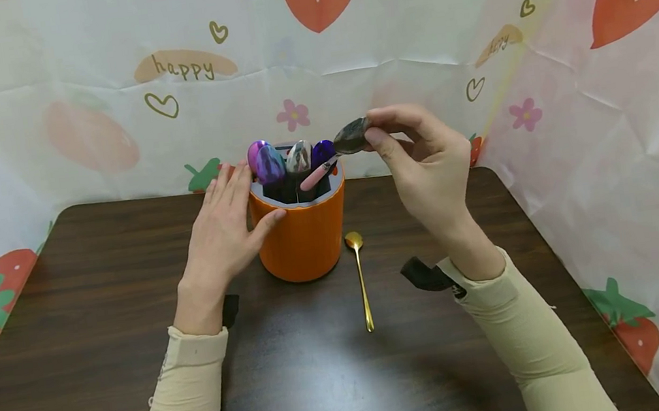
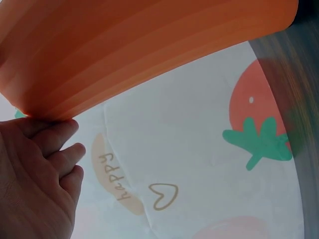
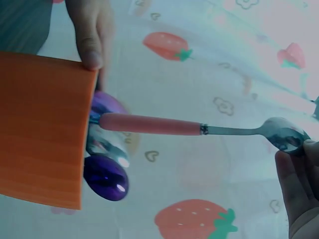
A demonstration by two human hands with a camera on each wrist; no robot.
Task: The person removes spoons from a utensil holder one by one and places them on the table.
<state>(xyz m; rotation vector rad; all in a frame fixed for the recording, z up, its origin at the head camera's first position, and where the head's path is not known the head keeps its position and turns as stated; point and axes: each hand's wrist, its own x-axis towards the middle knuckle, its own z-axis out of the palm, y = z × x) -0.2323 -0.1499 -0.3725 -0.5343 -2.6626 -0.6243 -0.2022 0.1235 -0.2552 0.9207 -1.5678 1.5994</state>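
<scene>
My right hand point(image 1: 431, 159) pinches the bowl of a pink-handled spoon point(image 3: 154, 124) between thumb and fingers. Its handle points down and left over the opening of an orange holder point(image 1: 303, 243). With fingers fairly straight, my left hand point(image 1: 222, 232) rests against the holder's left side, thumb at the front rim. Several spoons stand bowl-up in the holder: a purple-blue spoon point(image 1: 269, 163), a silver spoon point(image 1: 299, 157) and a dark blue spoon point(image 3: 105, 178) among them. In the left wrist view, the left fingers point(image 2: 65, 132) touch the holder's wall.
A gold spoon point(image 1: 363, 283) lies on the dark wooden table point(image 1: 105, 342), to the right of the holder and in front of it. Behind and beside the table hangs a white cloth point(image 1: 88, 50) printed with strawberries and hearts.
</scene>
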